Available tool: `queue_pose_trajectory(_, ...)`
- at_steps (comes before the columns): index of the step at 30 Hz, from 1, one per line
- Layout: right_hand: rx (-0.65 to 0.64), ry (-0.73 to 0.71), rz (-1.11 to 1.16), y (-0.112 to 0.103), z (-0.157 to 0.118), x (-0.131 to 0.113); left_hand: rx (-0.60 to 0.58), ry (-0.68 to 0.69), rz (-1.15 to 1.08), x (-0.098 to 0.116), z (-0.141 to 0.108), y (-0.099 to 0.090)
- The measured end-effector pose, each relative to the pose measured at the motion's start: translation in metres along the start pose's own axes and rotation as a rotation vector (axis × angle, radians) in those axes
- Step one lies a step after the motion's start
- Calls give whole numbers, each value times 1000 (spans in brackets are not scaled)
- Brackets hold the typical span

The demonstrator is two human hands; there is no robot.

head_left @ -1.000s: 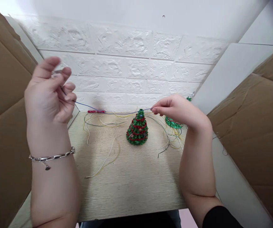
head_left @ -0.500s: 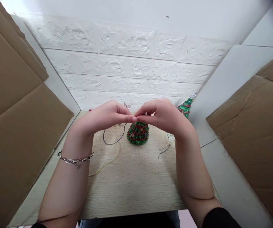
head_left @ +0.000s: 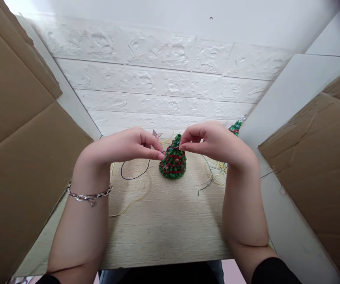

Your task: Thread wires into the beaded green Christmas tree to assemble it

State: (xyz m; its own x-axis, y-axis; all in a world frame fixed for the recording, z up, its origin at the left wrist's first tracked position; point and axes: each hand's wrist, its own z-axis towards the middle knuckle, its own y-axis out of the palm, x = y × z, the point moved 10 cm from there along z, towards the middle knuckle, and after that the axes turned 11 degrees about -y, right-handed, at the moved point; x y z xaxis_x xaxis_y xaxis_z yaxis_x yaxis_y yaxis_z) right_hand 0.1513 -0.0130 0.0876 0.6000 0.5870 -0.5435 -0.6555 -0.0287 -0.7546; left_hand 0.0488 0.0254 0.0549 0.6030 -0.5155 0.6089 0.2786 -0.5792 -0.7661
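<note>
Nearest, a silver chain bracelet (head_left: 81, 197) circles the person's left wrist, above the pale, grained table (head_left: 164, 236), where a white strand (head_left: 115, 215) curves in front of the hands. Farther in, the left hand (head_left: 128, 145) and the right hand (head_left: 214, 142) face each other, each with thumb and finger pinched together on a dark blue cord (head_left: 171, 149). Between them the cord's short span runs sideways, rising slightly toward the right hand, and crosses in front of the upper part of a green tree ornament (head_left: 173, 165); whether it touches is unclear. The tree stands upright on the table, its long axis across the cord's line, its tip nearer the right fingertips than the left. The cord is thin and flexible, with a slack loop hanging below the left hand. The tree is a leafy cone, wound with red garland and dotted with small ornaments. Just beyond the left fingers shows a translucent pinkish star (head_left: 157, 135); whether they hold it cannot be told. Behind the right hand, a second tree (head_left: 235, 128) is partly hidden; farthest stands the white brick-patterned wall (head_left: 175, 83).
</note>
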Motion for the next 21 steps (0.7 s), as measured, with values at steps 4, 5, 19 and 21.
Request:
queue_pose_trajectory(4,-28,-7,-6,8,3,-3,15,-11,-6,6,5,6)
queue_pose_trajectory(5,-34,-9,-6,10,4,-4,22,-12,-12,8,6,7)
queue_pose_trajectory(19,67,-18,34,-8,-4,4,143,26,-75,13,8,-2)
queue_pose_trajectory(21,74,-33,38,-6,-1,3,153,1,-86,12,9,-2)
